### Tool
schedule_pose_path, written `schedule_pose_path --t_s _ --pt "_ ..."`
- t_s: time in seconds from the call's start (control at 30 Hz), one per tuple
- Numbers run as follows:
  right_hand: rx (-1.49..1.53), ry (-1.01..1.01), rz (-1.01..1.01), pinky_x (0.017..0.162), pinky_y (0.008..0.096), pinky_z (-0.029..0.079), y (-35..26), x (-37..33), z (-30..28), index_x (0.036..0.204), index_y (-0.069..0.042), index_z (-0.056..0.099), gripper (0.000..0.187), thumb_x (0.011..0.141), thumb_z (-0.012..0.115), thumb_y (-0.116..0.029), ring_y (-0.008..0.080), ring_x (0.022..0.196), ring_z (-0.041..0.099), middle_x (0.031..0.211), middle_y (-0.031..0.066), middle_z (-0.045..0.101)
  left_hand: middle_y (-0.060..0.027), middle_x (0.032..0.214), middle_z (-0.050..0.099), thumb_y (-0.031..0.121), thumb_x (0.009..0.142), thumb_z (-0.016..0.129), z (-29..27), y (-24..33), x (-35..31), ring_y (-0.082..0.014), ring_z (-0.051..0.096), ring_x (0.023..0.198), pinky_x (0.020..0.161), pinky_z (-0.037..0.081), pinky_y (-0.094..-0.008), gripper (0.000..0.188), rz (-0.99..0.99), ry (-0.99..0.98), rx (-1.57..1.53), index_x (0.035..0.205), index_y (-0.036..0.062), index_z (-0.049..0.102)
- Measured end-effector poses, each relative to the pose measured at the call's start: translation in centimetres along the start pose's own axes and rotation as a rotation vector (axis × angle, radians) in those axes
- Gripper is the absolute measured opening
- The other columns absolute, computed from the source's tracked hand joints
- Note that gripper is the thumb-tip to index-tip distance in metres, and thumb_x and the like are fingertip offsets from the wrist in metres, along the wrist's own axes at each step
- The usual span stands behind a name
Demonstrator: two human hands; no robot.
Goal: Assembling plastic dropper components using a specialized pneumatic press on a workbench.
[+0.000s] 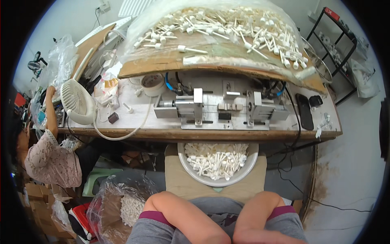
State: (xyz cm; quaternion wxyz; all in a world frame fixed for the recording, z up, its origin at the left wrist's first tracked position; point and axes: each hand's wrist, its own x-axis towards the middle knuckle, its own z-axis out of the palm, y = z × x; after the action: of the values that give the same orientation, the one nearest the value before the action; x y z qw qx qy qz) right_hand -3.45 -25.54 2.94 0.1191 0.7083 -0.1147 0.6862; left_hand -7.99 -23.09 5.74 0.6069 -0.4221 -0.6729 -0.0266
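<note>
Your hands: past the lower edge; I cannot tell whether they are spread, closed or holding anything.
Your forearms [187,215]: bare, folded inward toward the lower edge.
Basin [187,173]: in front of you, just below the workbench [140,133], filled with white mallet-shaped plastic pieces [215,162].
Clamping fixture [230,107]: on the bench beyond the basin.
Cardboard sheet [158,69]: behind the fixture, heaped with similar pieces.
Desk fan [78,101]: left of the fixture.
Smartphone [304,111]: lying to its right.
</note>
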Motion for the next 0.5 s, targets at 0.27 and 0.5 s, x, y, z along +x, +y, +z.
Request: schedule_pose_path --t_s 0.27,0.5 --pt "2.909 -0.573 -0.16 0.105 0.0473 0.039 -5.1 -3.1 9.9 0.125 -0.015 0.054 0.036 0.105 0.038 -0.04 0.0413 0.12 0.049 0.135 0.0283 0.045 -0.0232 0.154 0.028 0.057 0.099 0.034 3.6 10.7 -3.6 -0.0377 0.046 0.127 0.098 0.044 -0.0531 0.062 -0.207 -0.072 -2.705 0.151 0.0219 0.035" --pt "2.758 -0.726 0.042 0.104 0.0462 0.038 -2.9 -1.5 6.9 0.122 -0.015 0.054 0.033 0.104 0.04 -0.039 0.0388 0.118 0.048 0.133 0.0255 0.045 -0.0221 0.158 0.01 0.066 0.098 0.031 8.5 12.4 -5.5 -0.0458 0.042 0.127 0.099 0.045 -0.0596 0.07 0.266 -0.047 -3.012 0.153 0.0248 0.026"
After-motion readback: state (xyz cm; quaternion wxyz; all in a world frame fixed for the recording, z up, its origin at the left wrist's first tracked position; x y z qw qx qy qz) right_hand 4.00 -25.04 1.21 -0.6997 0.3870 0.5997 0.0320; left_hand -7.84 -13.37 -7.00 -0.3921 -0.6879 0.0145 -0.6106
